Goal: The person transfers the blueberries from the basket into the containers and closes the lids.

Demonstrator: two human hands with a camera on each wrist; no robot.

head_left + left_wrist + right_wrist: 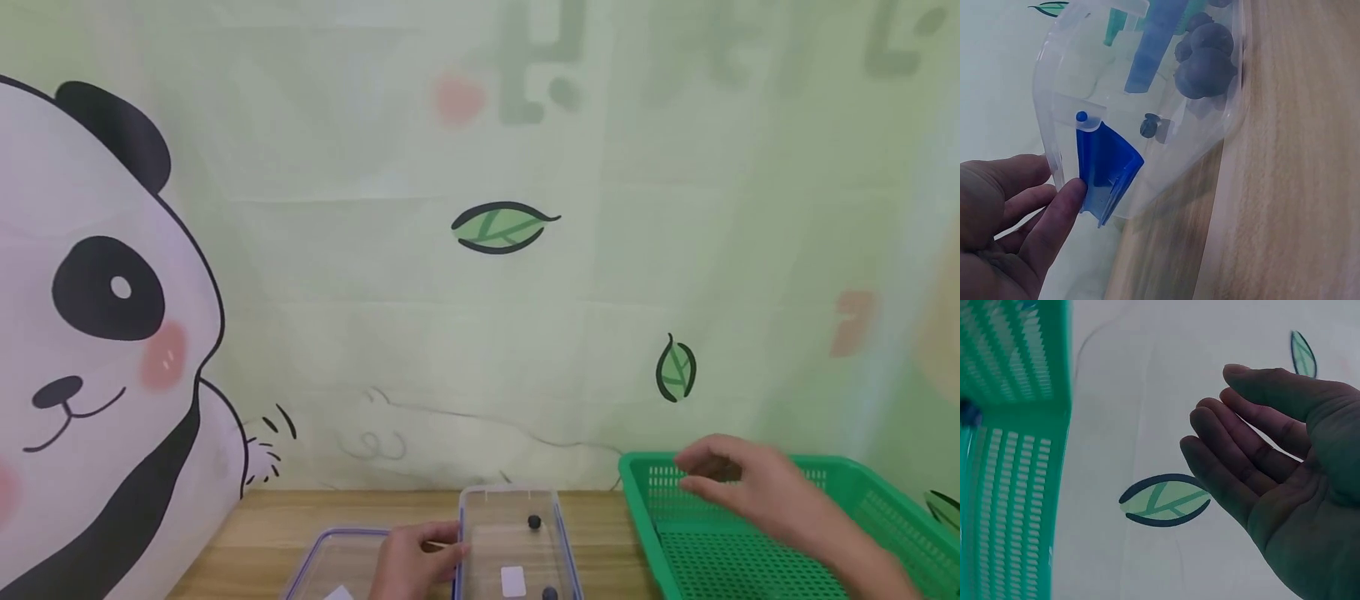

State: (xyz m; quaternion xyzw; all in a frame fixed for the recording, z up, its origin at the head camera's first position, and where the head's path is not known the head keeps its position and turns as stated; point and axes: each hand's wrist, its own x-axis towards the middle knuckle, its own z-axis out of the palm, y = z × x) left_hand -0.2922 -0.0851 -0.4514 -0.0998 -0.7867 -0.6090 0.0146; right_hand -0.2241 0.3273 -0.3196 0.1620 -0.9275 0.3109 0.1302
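Note:
My left hand (420,560) holds the left side of a clear plastic storage box (491,546). In the left wrist view its fingertips are right at the rim and at a blue locking flap (1107,165) that hangs out from it. Blueberries (1204,69) lie in the box, several bunched together and a single blueberry (1149,125) apart from them. A white label (513,582) shows on the box's base. Above a green perforated basket (637,517), my right hand (757,492) hovers with fingers loosely bent and nothing in them.
A clear lid (352,554) with a blue seal lies left of the box on the wooden table (247,533). Behind the table hangs a pale green cloth (337,250) printed with a panda and leaves. Something small, dark and round (969,412) shows blurred in the basket.

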